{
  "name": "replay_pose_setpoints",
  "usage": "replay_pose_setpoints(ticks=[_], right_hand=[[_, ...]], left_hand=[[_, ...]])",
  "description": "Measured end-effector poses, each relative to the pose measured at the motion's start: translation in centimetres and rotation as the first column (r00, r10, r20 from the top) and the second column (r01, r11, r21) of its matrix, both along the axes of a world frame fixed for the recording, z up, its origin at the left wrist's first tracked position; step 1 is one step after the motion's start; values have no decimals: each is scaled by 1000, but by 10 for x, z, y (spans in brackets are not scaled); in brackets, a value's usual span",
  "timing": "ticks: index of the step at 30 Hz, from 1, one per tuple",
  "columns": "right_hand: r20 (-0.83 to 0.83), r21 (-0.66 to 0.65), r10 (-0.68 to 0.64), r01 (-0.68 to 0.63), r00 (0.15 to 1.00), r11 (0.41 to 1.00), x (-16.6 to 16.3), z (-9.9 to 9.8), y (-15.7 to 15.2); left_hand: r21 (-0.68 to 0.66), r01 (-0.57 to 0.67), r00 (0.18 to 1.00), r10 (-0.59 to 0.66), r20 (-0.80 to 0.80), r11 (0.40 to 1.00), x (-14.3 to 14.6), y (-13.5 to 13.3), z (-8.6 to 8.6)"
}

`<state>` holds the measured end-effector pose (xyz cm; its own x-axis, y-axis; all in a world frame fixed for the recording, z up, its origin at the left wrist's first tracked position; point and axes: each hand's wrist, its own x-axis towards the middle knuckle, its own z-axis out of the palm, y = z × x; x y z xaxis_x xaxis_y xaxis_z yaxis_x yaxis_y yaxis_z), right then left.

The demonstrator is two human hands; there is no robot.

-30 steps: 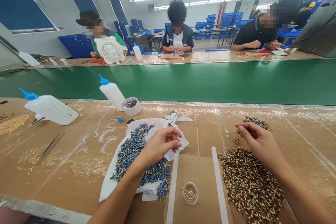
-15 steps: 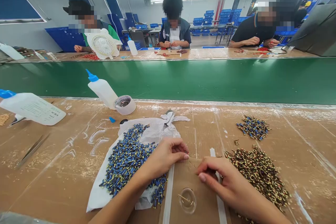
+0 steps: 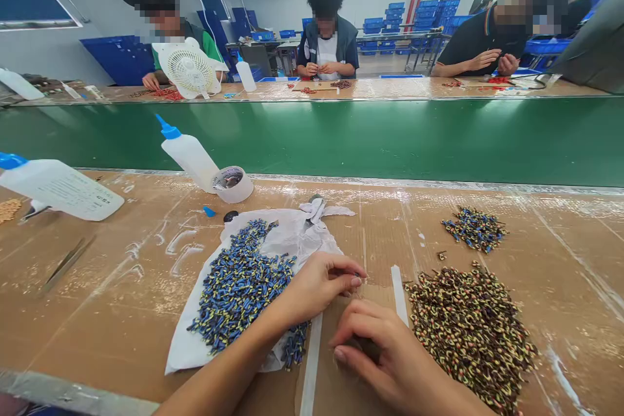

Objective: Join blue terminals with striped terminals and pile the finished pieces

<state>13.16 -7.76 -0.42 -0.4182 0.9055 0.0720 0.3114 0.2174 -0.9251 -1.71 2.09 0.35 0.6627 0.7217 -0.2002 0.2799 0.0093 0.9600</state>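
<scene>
My left hand (image 3: 319,285) rests at the right edge of a white plastic sheet (image 3: 195,344) heaped with small blue parts (image 3: 241,286), its fingertips pinched on something too small to make out. My right hand (image 3: 385,357) is curled, fingers down, on the cardboard work patch (image 3: 336,396) between two white strips (image 3: 400,286), over the spot where a small clear dish lay. Just right of it spreads a big pile of brown-and-yellow parts (image 3: 470,331). A smaller heap of blue-and-brown pieces (image 3: 475,229) lies farther back on the right.
Two white squeeze bottles with blue caps (image 3: 188,155) (image 3: 56,185), a tape roll (image 3: 233,184) and tweezers (image 3: 65,263) sit on the left of the bench. A green conveyor belt (image 3: 390,136) runs behind. Three people work across it, beside a white fan (image 3: 188,69).
My right hand came from the far small heap back to the cardboard patch and now covers the clear dish. My left hand slid slightly right, staying pinched. The view tilted down a little.
</scene>
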Motion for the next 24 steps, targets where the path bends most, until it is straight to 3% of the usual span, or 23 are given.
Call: replay_pose_setpoints(ticks=[9,17,24], right_hand=[[0,32,7,-7,1000,999,1,1,3],[27,34,10,-11,1000,999,1,5,2],[98,82,12,-20,995,996,18,15,4]], left_hand=[[-145,-60,995,70,69,988,4,-1,-3],[-76,-36,998,40,48,996,4,-2,-2],[-111,-40,996,49,78,993,3,-1,-1]])
